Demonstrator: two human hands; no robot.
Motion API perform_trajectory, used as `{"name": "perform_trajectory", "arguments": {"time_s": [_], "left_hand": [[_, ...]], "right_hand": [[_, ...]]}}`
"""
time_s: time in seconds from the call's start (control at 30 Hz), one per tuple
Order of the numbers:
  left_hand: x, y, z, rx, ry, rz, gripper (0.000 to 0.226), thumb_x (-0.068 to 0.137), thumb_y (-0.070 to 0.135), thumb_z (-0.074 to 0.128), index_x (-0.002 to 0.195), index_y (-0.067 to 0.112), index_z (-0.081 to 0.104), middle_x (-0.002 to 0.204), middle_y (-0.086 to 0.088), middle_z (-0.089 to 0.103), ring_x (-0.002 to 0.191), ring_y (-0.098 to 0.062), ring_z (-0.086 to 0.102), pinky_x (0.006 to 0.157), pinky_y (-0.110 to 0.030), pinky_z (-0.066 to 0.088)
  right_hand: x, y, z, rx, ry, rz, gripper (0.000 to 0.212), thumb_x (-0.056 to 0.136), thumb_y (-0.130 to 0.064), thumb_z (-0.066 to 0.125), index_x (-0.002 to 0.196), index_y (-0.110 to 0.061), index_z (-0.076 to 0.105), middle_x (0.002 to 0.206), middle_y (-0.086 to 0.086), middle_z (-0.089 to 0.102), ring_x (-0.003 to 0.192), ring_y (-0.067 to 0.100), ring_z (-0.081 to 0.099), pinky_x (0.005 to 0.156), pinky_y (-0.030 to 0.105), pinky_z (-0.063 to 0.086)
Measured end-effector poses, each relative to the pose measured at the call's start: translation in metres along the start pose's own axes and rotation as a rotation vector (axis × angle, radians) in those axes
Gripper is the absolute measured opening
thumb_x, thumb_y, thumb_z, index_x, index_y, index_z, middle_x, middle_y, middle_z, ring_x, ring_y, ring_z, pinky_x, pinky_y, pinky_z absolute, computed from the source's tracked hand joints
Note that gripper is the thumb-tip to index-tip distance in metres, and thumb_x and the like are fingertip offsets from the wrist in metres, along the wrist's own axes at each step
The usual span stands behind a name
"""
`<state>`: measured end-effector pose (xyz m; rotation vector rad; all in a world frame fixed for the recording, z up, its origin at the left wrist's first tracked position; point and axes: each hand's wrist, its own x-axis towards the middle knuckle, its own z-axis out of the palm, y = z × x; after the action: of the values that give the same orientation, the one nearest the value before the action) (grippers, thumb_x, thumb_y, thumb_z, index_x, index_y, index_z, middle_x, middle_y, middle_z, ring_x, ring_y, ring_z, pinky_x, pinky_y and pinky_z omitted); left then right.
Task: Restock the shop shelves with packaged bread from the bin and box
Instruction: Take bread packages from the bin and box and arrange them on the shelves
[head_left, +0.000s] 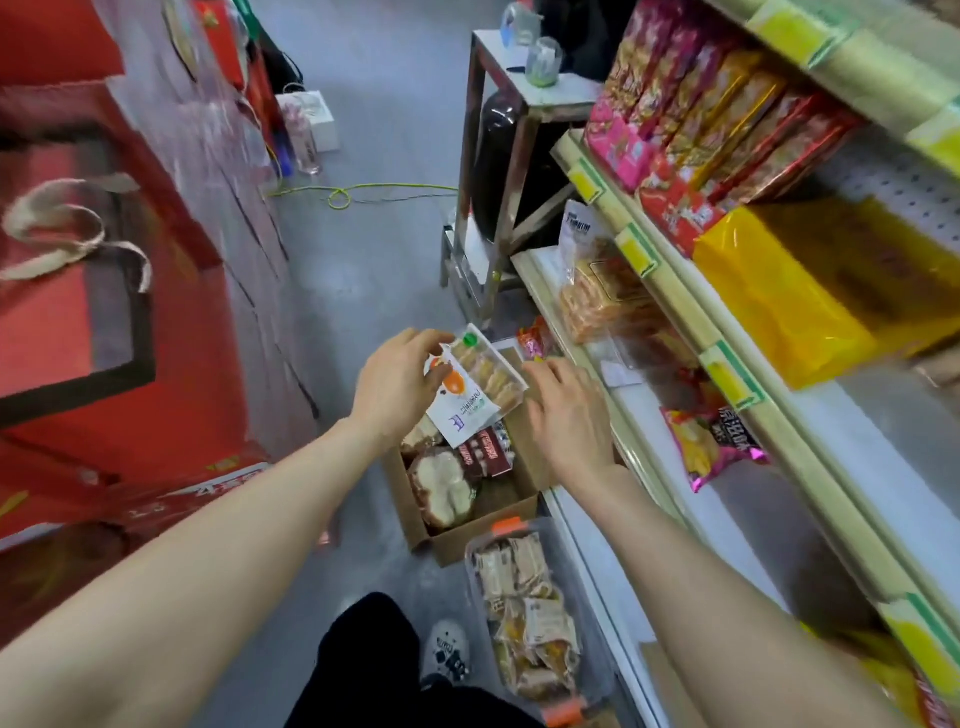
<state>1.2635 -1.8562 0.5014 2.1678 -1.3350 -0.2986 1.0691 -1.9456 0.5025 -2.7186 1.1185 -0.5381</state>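
left hand (395, 389) is gripping a flat bread pack (475, 387), thumb and fingers curling round its left end; pack is hanging tilted in the air above the cardboard box (467, 543), clear window with a row of slices facing up, white printed panel pointing down toward the box; right hand (569, 410) is hovering just beside the pack's right edge, fingers stretching out loosely and holding nothing; can't tell if the fingertips are touching the wrapper.

box is sitting on the floor against the foot of the shelving, flaps open; a round loaf in clear wrap (441, 491) and a dark red pack (488, 452) are lying inside; clear plastic bin (592, 660) with orange latches is standing just beside the box, nearer the person, holding small wrapped bread pieces (524, 613).

lower shelf (852, 467) on the right is carrying stacked bread packs (597, 296) at the far end and a pink-and-yellow snack bag (711, 447) nearer; shelf above is carrying red and pink packets (701, 130) and a big yellow parcel (810, 291).

metal stand (519, 130) is standing at the shelf's far end; yellow-green cable (358, 189) is lying across the floor; red cartons (78, 312) are lining the left side; picture is smeared there.
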Motion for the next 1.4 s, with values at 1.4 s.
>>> {"name": "perform_trajectory", "arguments": {"time_s": [1.4], "left_hand": [[0.265,-0.292,0.417,-0.192,-0.578,-0.519,0.077,0.092,0.036,0.064,0.154,0.026,0.02,0.151,0.0,0.041,0.127,-0.021,0.05,0.103,-0.043,0.045]], "right_hand": [[0.235,0.199,0.514,-0.01,-0.452,0.538,0.063,0.094,-0.018,0.057,0.151,-0.025,0.031,0.152,0.012,0.037,0.141,0.032,0.031,0.114,0.045,0.027]]}}
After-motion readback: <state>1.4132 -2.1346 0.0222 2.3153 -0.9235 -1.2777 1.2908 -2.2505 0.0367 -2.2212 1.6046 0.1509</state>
